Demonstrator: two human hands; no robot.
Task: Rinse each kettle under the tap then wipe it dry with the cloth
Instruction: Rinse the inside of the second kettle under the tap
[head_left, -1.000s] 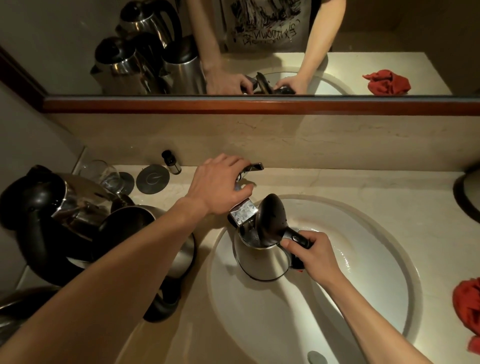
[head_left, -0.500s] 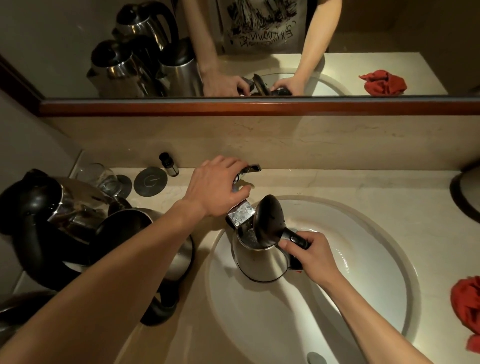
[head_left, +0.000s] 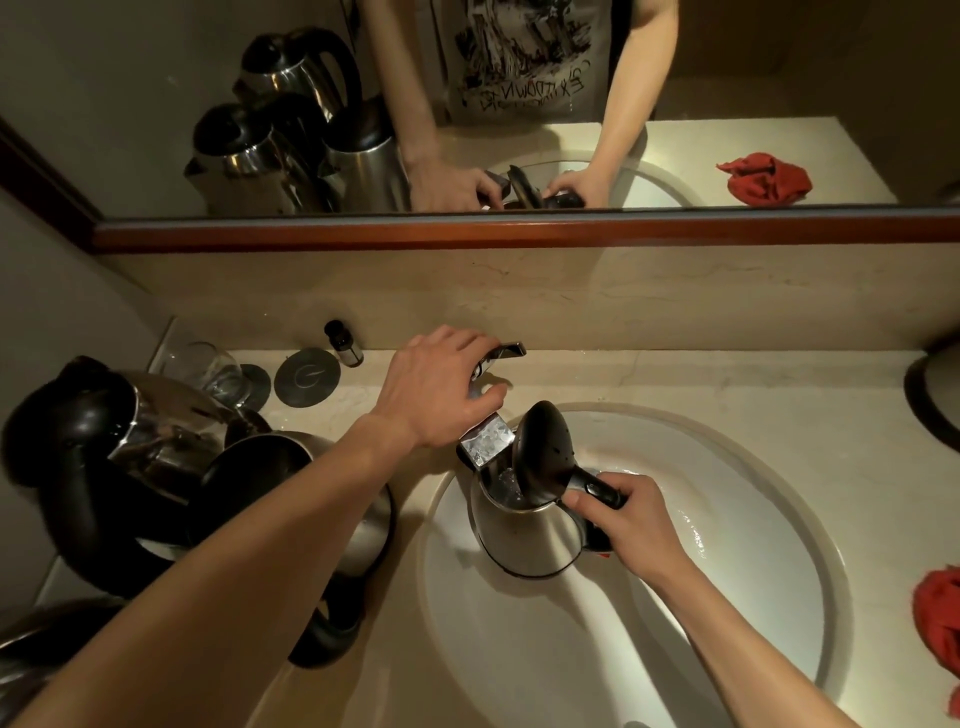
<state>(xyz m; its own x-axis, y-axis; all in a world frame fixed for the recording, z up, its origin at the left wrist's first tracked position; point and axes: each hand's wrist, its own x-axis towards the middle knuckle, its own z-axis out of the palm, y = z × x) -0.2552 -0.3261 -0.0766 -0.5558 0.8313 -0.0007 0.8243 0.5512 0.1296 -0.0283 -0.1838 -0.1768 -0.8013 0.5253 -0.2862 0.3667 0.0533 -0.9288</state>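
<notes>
A steel kettle (head_left: 524, 535) with its black lid (head_left: 540, 452) flipped up stands in the white sink (head_left: 753, 519), right under the chrome tap spout (head_left: 485, 441). Water shows inside the kettle mouth. My right hand (head_left: 628, 525) grips the kettle's black handle. My left hand (head_left: 441, 389) is wrapped around the tap lever (head_left: 506, 352) at the back of the basin. The red cloth (head_left: 937, 618) lies crumpled on the counter at the far right edge.
Several other steel kettles with black handles crowd the counter at left, the nearest (head_left: 291, 499) under my left forearm, another (head_left: 130, 441) behind it. A glass (head_left: 210, 366), a round coaster (head_left: 306, 375) and a small bottle (head_left: 343, 343) stand by the back wall. A mirror hangs above.
Hardly anything has moved: both hands keep their holds on the tap lever and the kettle handle, and the kettle stays under the spout.
</notes>
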